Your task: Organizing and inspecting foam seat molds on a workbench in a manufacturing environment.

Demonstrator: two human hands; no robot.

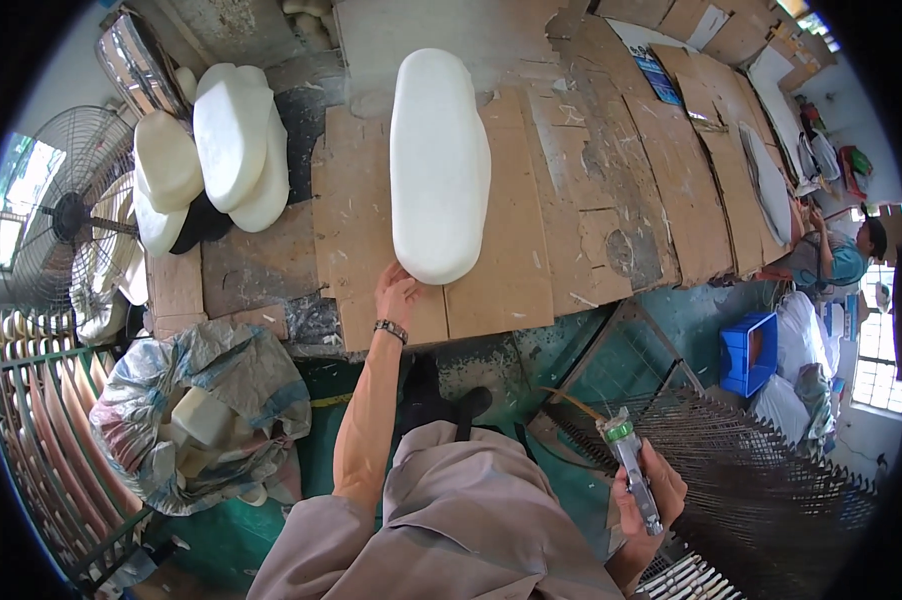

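1. White foam blocks [226, 150] are stacked well left of the long white foam form [439, 165].
2. Your left hand [396, 295] touches the form's near end, fingers curled together against it.
3. The form lies lengthwise on the cardboard-covered bench [591, 200].
4. Right of it, below the bench, your right hand [651, 500] grips a green-capped spray tool [631, 465], fingers wrapped tight.
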